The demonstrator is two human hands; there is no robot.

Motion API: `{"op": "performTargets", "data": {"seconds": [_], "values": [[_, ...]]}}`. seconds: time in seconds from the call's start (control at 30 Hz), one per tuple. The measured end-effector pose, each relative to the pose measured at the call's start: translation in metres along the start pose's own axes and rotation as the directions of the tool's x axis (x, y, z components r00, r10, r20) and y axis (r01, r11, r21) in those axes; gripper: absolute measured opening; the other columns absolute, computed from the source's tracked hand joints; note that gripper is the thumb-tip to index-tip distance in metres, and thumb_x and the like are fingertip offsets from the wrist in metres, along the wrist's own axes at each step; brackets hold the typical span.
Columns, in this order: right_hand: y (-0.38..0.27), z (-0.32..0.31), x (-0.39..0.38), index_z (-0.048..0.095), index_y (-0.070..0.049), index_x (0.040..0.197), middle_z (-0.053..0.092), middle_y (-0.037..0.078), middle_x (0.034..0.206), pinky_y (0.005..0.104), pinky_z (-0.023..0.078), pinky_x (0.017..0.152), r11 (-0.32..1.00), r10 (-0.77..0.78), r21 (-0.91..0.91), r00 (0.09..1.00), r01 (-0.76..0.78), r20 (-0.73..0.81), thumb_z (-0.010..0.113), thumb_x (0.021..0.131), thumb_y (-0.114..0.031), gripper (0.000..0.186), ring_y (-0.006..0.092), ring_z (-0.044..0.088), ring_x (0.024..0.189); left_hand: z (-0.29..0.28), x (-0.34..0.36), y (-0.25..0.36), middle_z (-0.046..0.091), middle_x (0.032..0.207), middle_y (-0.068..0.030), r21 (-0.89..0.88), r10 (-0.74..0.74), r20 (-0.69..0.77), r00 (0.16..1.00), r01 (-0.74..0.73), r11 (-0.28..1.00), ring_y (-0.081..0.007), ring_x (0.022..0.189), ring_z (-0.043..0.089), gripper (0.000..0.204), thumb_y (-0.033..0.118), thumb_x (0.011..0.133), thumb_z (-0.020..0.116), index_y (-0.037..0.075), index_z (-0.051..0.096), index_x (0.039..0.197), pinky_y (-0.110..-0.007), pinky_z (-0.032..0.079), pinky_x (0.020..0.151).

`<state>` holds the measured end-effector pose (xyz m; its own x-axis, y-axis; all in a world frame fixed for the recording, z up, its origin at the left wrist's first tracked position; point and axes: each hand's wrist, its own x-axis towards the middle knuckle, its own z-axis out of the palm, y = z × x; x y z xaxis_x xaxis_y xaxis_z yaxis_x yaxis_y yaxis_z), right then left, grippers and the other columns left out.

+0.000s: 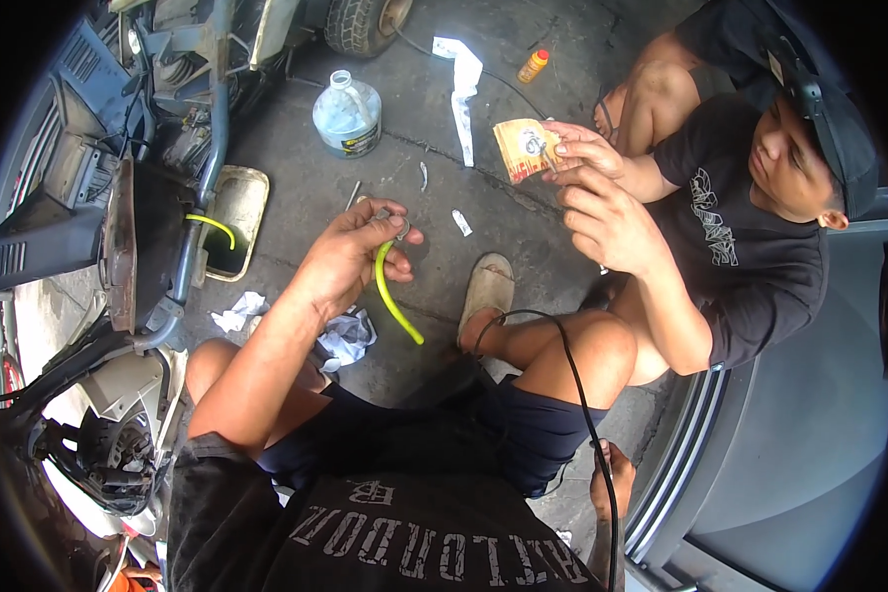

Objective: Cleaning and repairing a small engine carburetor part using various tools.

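- The left hand (360, 252) is pinched around a small metal fitting (394, 223); the fingers cover much of it, so its full shape is hard to make out.
- A yellow-green hose (397, 301) hangs from that grip over the floor (429, 261), its free end bare and its upper end hidden by the fingers.
- The right hand (612, 479) is low at the near right, beside the thigh; its grip is too obscured to tell whether it is released or grasping anything.
- At the far right, a co-worker's hands (607, 207) hold a yellowish packet (525, 150); fingers cover its right edge.
- To the left, another yellow-green tube (214, 226) curves over a pan (253, 202); its other end is hidden behind the frame (217, 109).
- A wheel (360, 25) is cut off at the far edge.
- A black cable (570, 370) crosses the knee and runs out of view nearby.
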<state>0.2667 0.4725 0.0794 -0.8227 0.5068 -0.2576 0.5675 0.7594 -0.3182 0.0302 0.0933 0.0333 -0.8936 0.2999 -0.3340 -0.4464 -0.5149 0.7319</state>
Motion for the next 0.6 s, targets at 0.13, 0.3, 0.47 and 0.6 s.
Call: {"op": "performTargets", "data": {"seconds": [0.13, 0.3, 0.47, 0.6], "values": [[-0.012, -0.019, 0.011, 0.066, 0.003, 0.095, 0.054, 0.016, 0.060, 0.0396, 0.044, 0.062, 1.000, -0.013, -0.024, 0.999, 0.014, 0.045, 0.045, 0.097, -0.040, 0.048, 0.0250, 0.057, 0.062, 0.008, 0.004, 0.004, 0.062, 0.097, -0.0149, 0.026, 0.023, -0.030, 0.999, -0.022, 0.999, -0.0170, 0.064, 0.063, 0.025, 0.018, 0.096, 0.053, 0.002, 0.045, 0.113, -0.029, 0.054, 0.061], [-0.034, -0.044, 0.021, 0.068, -0.001, 0.104, 0.052, 0.019, 0.056, 0.0404, 0.045, 0.063, 0.989, -0.102, -0.105, 0.994, 0.106, 0.040, 0.043, 0.098, -0.039, 0.046, 0.0305, 0.060, 0.059, 0.005, 0.009, 0.003, 0.063, 0.092, -0.0133, 0.045, 0.031, -0.046, 0.998, -0.029, 0.999, -0.0164, 0.063, 0.063, 0.026, 0.018, 0.095, 0.055, 0.002, 0.046, 0.113, -0.029, 0.055, 0.062], [-0.067, -0.075, 0.019, 0.061, 0.000, 0.104, 0.052, 0.015, 0.057, 0.0395, 0.042, 0.057, 0.991, -0.098, -0.098, 0.995, 0.094, -0.034, 0.046, 0.097, -0.031, 0.035, 0.0249, 0.054, 0.054, 0.004, 0.011, 0.005, 0.063, 0.090, -0.0118, 0.094, 0.031, -0.048, 0.998, -0.027, 0.995, -0.0157, 0.063, 0.063, 0.028, 0.020, 0.095, 0.055, 0.001, 0.047, 0.114, -0.028, 0.055, 0.062], [-0.098, -0.094, 0.022, 0.063, 0.002, 0.100, 0.063, 0.020, 0.068, 0.0361, 0.046, 0.064, 0.992, -0.092, -0.081, 0.996, 0.092, 0.003, 0.046, 0.097, -0.032, 0.038, 0.0201, 0.060, 0.064, 0.007, 0.010, 0.007, 0.063, 0.090, -0.0120, 0.073, 0.032, -0.037, 0.999, -0.029, 0.997, -0.0162, 0.063, 0.062, 0.029, 0.022, 0.095, 0.054, 0.001, 0.046, 0.114, -0.028, 0.055, 0.063]]}}
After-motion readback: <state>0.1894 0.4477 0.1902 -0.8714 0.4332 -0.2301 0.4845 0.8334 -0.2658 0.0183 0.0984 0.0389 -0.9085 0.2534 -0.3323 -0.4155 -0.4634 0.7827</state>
